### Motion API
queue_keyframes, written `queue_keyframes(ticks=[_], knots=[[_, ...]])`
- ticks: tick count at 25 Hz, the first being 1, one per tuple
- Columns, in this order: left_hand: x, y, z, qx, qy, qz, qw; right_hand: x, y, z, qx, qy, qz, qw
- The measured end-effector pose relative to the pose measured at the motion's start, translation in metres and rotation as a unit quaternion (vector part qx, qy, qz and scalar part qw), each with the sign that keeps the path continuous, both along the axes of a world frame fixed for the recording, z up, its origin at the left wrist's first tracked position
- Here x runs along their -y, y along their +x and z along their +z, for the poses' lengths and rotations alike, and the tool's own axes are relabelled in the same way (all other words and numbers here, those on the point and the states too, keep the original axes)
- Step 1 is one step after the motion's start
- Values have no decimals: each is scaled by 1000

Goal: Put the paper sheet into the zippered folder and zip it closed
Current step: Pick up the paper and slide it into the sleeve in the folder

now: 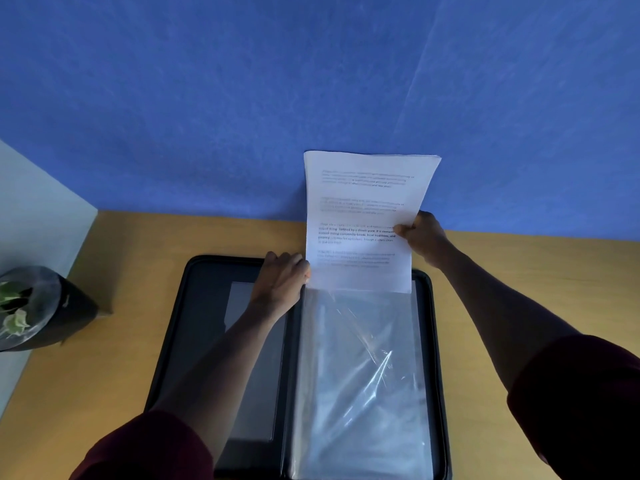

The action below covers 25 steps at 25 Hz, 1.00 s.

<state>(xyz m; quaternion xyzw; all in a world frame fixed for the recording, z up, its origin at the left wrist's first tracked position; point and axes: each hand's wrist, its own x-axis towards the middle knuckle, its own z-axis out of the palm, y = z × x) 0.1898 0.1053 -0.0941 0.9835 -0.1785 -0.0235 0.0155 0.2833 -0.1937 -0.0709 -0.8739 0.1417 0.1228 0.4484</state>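
Note:
A black zippered folder (194, 306) lies open on the wooden desk, with clear plastic sleeves (363, 375) filling its right half. A white printed paper sheet (363, 209) stands upright above the sleeves, its bottom edge at the sleeve's top opening. My right hand (422, 235) pinches the sheet's right edge. My left hand (282, 278) rests at the folder's spine and grips the sheet's lower left edge together with the sleeve's top; which of the two its fingers hold is unclear.
The yellow-brown desk (104, 358) meets a blue wall (311, 81) right behind the folder. A dark pot with a green plant (31, 306) stands at the desk's left edge. A pale side wall is at far left.

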Motion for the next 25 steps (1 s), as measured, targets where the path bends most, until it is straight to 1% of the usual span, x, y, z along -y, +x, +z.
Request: queue_keyframes(ticks=[3,6,7,9,11,13,15,17,22,25], knots=[[3,0,-2,-4,-12,-12,1000,-4,-2,-4,-2,-50,54,997],[3,3,-2,-38,-23,0,999,-7,-4,-7,-7,-51,73,996],[5,1,-2,-35,-30,17,999,-6,-6,-9,-13,-45,72,996],[11,-11,-3,0,-44,45,998,-5,-9,-12,-21,-39,78,996],[23,-34,-7,22,-93,29,995,-4,-11,-13,-20,-36,85,996],[38,-67,-14,-12,-126,-12,992,-4,-8,-12,-10,-12,71,997],[52,-100,-23,-71,-106,-21,992,-5,-1,-7,6,10,41,999],[63,-124,-30,-122,-85,-13,989,-7,8,-3,20,13,23,999],[76,-129,-29,-142,-70,14,987,-8,6,-7,14,-32,26,999],[77,-123,-30,-161,-63,17,985,-5,-5,-16,-3,-25,36,999]])
